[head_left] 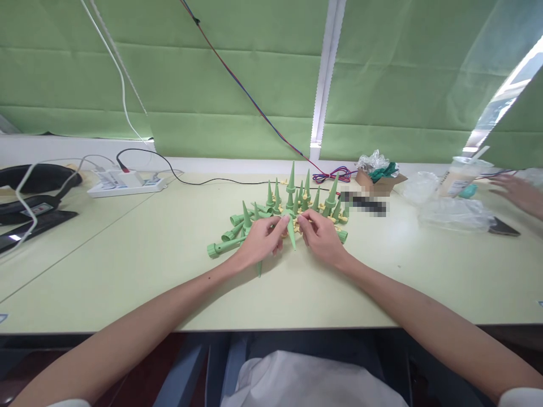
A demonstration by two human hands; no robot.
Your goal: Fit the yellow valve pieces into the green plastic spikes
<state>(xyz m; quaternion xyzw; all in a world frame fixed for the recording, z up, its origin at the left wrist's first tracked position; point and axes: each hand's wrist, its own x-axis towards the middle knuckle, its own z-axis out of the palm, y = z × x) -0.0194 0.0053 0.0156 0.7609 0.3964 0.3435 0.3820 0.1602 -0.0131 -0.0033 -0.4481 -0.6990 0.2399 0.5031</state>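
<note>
A heap of green plastic cone spikes (292, 198) lies mid-table, some upright, some on their sides, with small yellow pieces among them. My left hand (261, 240) is closed on a green cone spike (291, 230) that points down toward me; another spike tip (259, 269) pokes out below the hand. My right hand (322, 237) pinches at the same spike's top, where a small yellow piece shows. Both hands rest at the near edge of the heap.
A white power strip (125, 182) with cables sits at the back left beside black flat objects (34, 203). At the back right are a cardboard box (379, 180), clear plastic bags (452, 212), a cup (460, 176), a phone (503, 227) and another person's hand (520, 192).
</note>
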